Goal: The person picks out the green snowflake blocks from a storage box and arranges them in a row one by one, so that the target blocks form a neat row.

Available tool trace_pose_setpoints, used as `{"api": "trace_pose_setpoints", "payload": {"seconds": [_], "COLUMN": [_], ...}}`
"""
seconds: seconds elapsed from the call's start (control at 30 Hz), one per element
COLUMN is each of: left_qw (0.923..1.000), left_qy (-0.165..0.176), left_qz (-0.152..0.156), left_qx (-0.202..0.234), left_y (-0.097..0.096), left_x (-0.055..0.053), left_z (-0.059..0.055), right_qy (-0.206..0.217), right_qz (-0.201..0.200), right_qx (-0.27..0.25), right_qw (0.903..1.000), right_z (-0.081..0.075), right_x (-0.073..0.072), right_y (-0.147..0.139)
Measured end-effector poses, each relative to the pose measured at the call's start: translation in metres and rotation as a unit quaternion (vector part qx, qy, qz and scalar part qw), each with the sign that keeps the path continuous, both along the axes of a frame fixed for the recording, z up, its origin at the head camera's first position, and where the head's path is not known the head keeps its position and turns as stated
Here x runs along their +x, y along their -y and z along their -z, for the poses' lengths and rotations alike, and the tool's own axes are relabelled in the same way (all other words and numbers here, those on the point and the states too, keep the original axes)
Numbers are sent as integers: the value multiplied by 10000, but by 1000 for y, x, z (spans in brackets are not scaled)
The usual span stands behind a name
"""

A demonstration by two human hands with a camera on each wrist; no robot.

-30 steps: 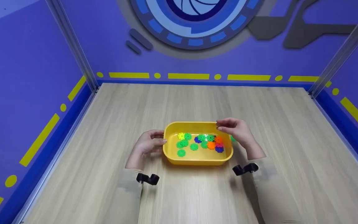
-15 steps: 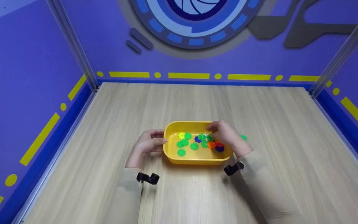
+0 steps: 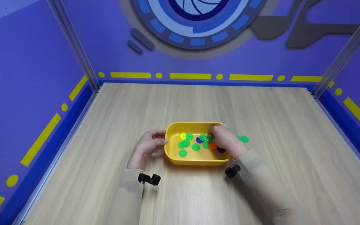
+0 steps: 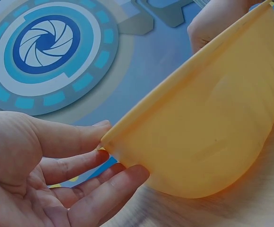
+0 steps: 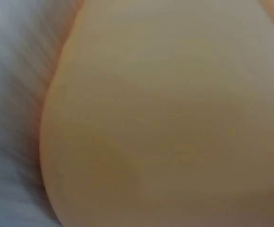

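Observation:
A yellow plastic tub (image 3: 198, 162) stands on the table in the head view, with several small gear-shaped plastic discs in it. Green discs (image 3: 195, 147) are most common; one yellow disc (image 3: 182, 136), an orange disc (image 3: 212, 145) and dark blue discs (image 3: 199, 140) also show. My left hand (image 3: 147, 144) touches the tub's left end, its fairly straight fingers (image 4: 132, 177) against the rim and outer wall in the left wrist view. Over the tub's right part, my right hand (image 3: 225, 139) reaches down among the discs. Its fingertips are hidden, so any grasp is unseen.
Green discs (image 3: 244, 139) lie on the wooden table (image 3: 195, 103) just right of the tub. Purple-blue panels (image 3: 105, 37) enclose the table at the back and sides. The blurred right wrist view shows mostly the tub's wall (image 5: 165, 118).
My right hand has moved left from above the tub's right rim and down to the discs inside, uncovering green discs on the table. My left hand and the tub stay put.

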State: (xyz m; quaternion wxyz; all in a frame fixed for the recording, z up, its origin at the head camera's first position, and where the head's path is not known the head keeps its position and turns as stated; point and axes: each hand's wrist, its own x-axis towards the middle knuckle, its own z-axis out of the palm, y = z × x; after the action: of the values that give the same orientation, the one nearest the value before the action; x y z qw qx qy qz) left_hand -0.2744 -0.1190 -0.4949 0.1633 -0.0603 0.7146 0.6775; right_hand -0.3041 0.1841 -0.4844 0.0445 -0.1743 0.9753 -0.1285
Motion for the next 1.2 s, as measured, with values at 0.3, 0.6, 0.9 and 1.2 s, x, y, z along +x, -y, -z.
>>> {"api": "trace_pose_setpoints", "payload": {"seconds": [0.3, 0.6, 0.9, 1.2], "left_qw": [10000, 10000, 9999, 9999], "left_qy": [13, -57, -113, -127], "left_qz": [-24, 4, 66, 19], "left_qx": [45, 11, -114, 69], "left_y": [0, 0, 2, 1], "left_x": [1, 0, 0, 1], "left_z": [0, 0, 0, 0], "right_qy": [-49, -98, -524, -307], "right_qz": [-263, -542, -704, -701], "right_qx": [531, 837, 624, -164], "right_qw": [9982, 9950, 9942, 9969], "right_z": [1, -1, 3, -2], "right_x": [0, 1, 4, 8], "right_y": [1, 0, -1, -7]}}
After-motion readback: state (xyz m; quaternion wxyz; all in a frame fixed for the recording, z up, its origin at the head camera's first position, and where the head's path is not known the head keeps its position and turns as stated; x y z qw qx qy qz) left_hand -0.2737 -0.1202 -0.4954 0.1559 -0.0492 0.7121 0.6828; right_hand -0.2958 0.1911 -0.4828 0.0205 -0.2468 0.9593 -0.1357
